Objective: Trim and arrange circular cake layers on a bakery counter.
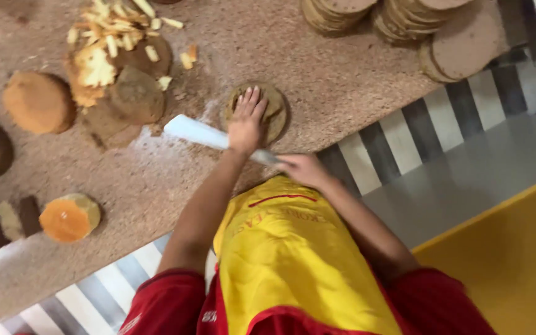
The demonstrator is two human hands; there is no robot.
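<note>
On the speckled brown counter (317, 87), stacks of cut discs (404, 18) lie well beyond the round brown cake (274, 115), trimmings (116, 37) far off its other side. We judge slicing underway: left hand (247, 121) flat, fingers spread, pressing the cake; right hand (303, 169) closed on the long knife (196, 133). Next calls for a level draw.

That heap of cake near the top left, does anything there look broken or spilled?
Yes. The cake heap is broken up, with pale strips and crumbs scattered over the brown counter beside whole rounds. White dust lies spilled by the knife blade.
</note>
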